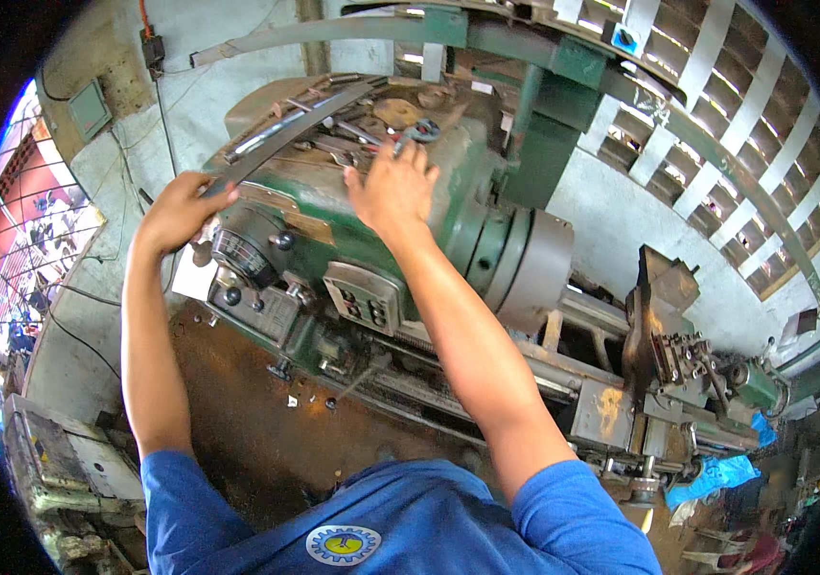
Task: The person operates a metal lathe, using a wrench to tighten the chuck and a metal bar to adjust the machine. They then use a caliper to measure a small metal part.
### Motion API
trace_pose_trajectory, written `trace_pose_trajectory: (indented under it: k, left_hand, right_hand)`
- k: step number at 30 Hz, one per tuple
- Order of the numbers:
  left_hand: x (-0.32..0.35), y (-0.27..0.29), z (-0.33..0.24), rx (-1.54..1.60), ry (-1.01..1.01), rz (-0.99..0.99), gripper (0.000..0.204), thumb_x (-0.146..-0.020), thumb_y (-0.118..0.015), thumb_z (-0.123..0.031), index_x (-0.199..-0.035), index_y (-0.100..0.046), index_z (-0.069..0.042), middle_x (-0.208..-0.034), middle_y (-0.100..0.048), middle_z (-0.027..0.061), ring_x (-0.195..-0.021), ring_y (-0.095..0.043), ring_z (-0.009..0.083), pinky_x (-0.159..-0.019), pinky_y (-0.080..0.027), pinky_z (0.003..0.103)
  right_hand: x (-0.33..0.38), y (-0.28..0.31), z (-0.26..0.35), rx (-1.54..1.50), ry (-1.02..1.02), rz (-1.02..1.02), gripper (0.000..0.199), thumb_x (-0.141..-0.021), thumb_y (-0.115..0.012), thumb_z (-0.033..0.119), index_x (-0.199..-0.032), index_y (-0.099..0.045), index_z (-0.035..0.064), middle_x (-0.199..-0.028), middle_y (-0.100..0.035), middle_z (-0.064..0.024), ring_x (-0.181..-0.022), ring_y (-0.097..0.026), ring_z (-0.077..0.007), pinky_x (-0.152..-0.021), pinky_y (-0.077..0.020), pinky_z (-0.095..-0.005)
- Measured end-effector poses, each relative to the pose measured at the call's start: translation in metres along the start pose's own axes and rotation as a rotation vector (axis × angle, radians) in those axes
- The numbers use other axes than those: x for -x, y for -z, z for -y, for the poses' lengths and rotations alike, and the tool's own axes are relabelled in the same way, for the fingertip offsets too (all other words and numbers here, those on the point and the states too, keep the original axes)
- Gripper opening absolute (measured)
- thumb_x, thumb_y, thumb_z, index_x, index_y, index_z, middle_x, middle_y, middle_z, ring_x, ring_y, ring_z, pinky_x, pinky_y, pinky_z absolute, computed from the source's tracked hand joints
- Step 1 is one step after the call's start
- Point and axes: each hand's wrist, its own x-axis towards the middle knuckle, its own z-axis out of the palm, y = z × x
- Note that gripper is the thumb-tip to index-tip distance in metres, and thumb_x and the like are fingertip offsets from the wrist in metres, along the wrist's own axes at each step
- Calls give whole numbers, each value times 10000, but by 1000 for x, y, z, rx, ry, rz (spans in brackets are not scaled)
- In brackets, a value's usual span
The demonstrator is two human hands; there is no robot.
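Observation:
A long flat metal bar (pixel 300 129) slants up across the top of the green lathe headstock (pixel 304 206). My left hand (pixel 178 213) is closed around its near end, at the headstock's left front corner. On the same top, my right hand (pixel 396 185) reaches over loose tools, fingers and thumb apart. Its fingertips are beside a blue-grey round tool (pixel 421 130) and a wrench (pixel 338 153). Whether they touch a small grey piece there, I cannot tell. Behind them is a yellowish-brown disc (pixel 396 113).
Levers with black knobs (pixel 281 241) and a switch panel (pixel 364 299) project from the headstock front. The grey chuck (pixel 536 268) is right of my right forearm. The tool post (pixel 683 356) stands farther right. Overhead curves a metal beam (pixel 333 36). Another machine (pixel 74 460) is at lower left.

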Motion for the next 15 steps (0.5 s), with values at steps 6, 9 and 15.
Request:
trace_pose_trajectory:
  k: [6, 9, 15]
  left_hand:
    - [136, -42, -69, 9, 11, -205, 239, -926, -705, -212, -1041, -629, -16, -692, -536, 18, -530, -438, 94, -483, -324, 290]
    - [195, -88, -120, 268, 48, 49, 290, -860, -767, -212, -1015, -602, -31, -741, -566, 106, -652, -544, 203, -612, -455, 352]
    - [227, -257, -208, 457, -418, 616, 449, -914, -755, -288, -1216, -521, -51, -1037, -721, 172, -898, -720, 397, -748, -569, 454]
  right_hand:
    - [43, 85, -45, -1311, -196, -45, 640, -950, -695, 405, -1375, -496, -29, -1242, -618, -244, -1076, -656, -303, -897, -533, -438]
    - [70, 166, -121, -1670, -221, -109, 617, -1005, -629, 412, -1427, -448, 1, -1220, -644, -200, -971, -696, -224, -718, -559, -329]
    - [101, 280, -258, -1155, -438, -498, 368, -1055, -564, 374, -1175, -626, 32, -784, -604, -25, -624, -557, -98, -545, -469, -259]
